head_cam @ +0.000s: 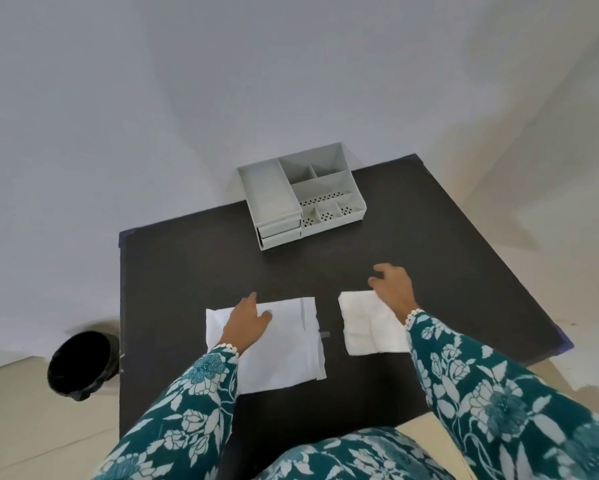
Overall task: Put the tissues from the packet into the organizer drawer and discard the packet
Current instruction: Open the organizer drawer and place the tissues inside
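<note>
A flat white packet (284,344) lies near the front of the dark table (429,271). My left hand (247,322) rests on the packet's upper left part, fingers spread. A stack of white tissues (367,323) lies to the right of the packet. Over the tissues' upper right corner hovers my right hand (393,285), its fingers apart and holding nothing. The grey organizer (301,195) stands at the table's far edge, with stacked drawers (280,233) on its left side; the drawers look pushed in.
A black bin (81,365) stands on the floor left of the table. The organizer has several open top compartments. A white wall runs behind the table. My patterned sleeves reach in from the bottom of the view.
</note>
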